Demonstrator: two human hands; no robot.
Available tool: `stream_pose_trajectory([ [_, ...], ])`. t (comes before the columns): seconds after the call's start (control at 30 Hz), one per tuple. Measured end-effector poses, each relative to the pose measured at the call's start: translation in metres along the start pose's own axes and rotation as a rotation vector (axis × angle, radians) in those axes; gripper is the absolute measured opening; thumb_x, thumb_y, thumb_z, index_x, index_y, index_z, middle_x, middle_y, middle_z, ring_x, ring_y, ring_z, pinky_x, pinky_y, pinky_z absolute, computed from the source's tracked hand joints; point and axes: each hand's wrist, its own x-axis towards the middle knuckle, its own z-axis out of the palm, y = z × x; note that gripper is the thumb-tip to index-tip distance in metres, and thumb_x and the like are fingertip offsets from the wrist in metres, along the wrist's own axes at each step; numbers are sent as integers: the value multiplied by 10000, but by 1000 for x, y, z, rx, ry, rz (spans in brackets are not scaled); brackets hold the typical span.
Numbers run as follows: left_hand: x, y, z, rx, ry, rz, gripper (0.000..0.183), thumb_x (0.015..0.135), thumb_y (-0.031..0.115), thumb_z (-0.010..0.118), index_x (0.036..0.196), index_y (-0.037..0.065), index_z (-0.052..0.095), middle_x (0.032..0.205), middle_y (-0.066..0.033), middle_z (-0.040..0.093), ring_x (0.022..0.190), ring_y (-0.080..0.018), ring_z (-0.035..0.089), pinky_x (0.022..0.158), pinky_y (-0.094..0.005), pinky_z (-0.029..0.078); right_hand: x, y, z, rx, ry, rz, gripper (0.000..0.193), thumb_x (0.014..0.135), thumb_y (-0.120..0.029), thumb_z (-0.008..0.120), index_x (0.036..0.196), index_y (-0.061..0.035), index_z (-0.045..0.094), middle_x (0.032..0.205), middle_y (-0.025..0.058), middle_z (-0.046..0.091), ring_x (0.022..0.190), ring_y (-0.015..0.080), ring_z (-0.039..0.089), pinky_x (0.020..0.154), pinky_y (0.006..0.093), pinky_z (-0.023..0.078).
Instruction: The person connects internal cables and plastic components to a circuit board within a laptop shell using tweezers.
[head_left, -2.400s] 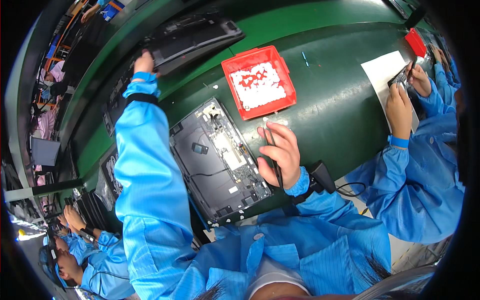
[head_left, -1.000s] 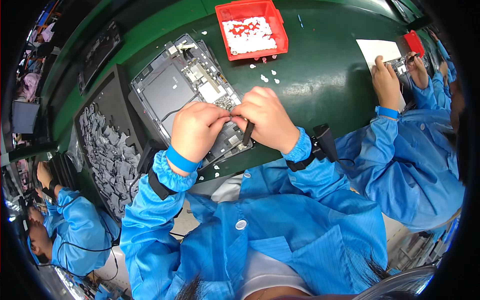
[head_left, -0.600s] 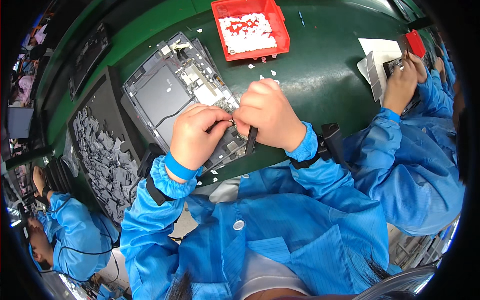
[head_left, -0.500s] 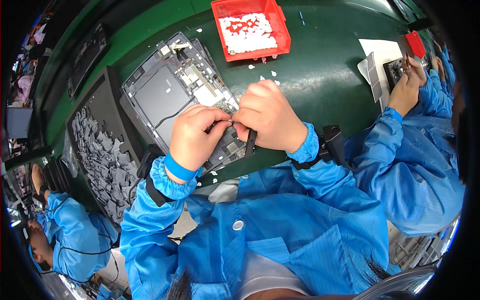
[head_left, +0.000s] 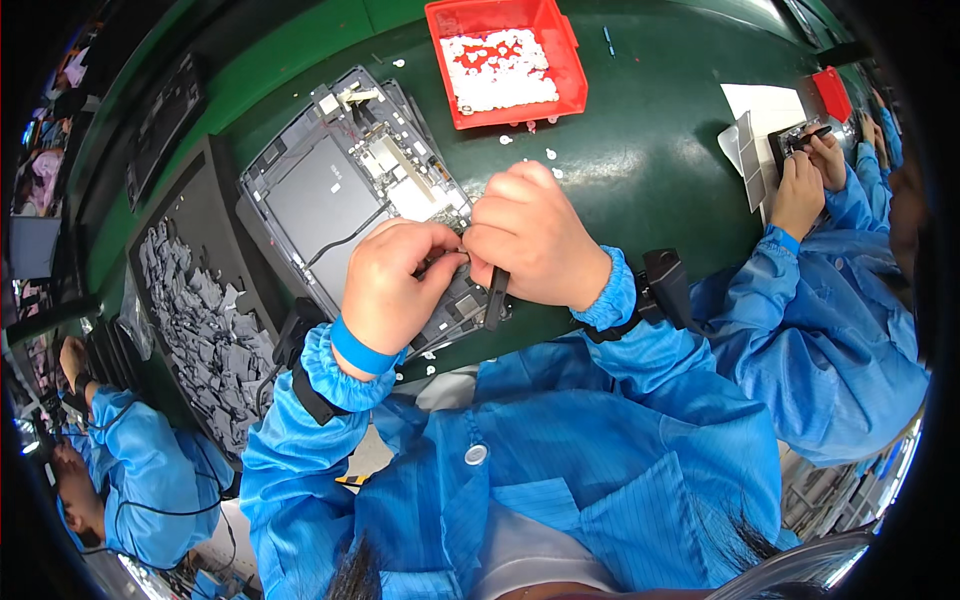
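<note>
An opened laptop chassis (head_left: 310, 195) is being worked over by two hands, and is lying on the green surface (head_left: 650, 190) between a black tray (head_left: 228, 225) of grey scraps and a red bin (head_left: 525, 116) of white pieces. The thumb and forefinger of the left hand (head_left: 393, 275) are being brought together above the chassis's near right part; whether they are quite meeting or pinching something tiny cannot be told. Beside them, the right hand (head_left: 537, 240) is being kept curled, with black tweezers (head_left: 496, 298) being gripped in it and its fingertips being set close to the left ones. Since the circuit board (head_left: 385, 152) is being partly covered by fingers, its small parts could be scraped by a slip of the tweezers. The black cable (head_left: 345, 243) is being crowded by the left hand and could be snagged through a careless sideways pull.
</note>
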Motion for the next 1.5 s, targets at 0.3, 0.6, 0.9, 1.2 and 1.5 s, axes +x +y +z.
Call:
stream_pose_trajectory([
  [0.3, 2, -9, 2, 123, 22, 254, 194, 643, -45, 703, 814, 33, 655, 769, -83, 636, 699, -238, 592, 589, -314, 484, 35, 62, -19, -555, 203, 231, 174, 593, -153, 703, 699, -112, 571, 735, 29, 541, 727, 255, 515, 665, 406, 388],
  [0.6, -2, -8, 0, 320, 63, 348, 196, 630, -33, 731, 805, 33, 675, 805, -68, 643, 710, -244, 613, 628, -332, 500, -13, 3, -24, 673, 354, 648, 115, 799, 6, 633, 883, 0, 555, 882, 69, 574, 828, 150, 549, 725, 262, 451],
  [0.9, -2, -10, -3, 175, 36, 361, 211, 622, -61, 735, 811, 14, 678, 786, -96, 667, 712, -247, 645, 633, -316, 514, -46, -30, 5, 947, 397, 781, 203, 751, 39, 694, 921, 38, 584, 947, 128, 644, 873, 174, 628, 775, 278, 500],
  [1.2, -4, -10, -4, 154, 6, 291, 201, 627, -62, 739, 805, 6, 675, 801, -100, 670, 734, -244, 647, 666, -320, 515, -43, -27, 5, 803, 336, 720, 176, 723, 2, 734, 864, 32, 632, 884, 117, 668, 808, 165, 642, 712, 275, 510],
  [1.5, -6, -4, 0, 266, -20, 390, 238, 585, -80, 733, 788, 5, 642, 776, -91, 635, 693, -269, 615, 635, -338, 511, -41, -23, 8, 653, 378, 579, 174, 683, 11, 744, 821, -3, 640, 820, 110, 672, 749, 210, 655, 666, 292, 505],
])
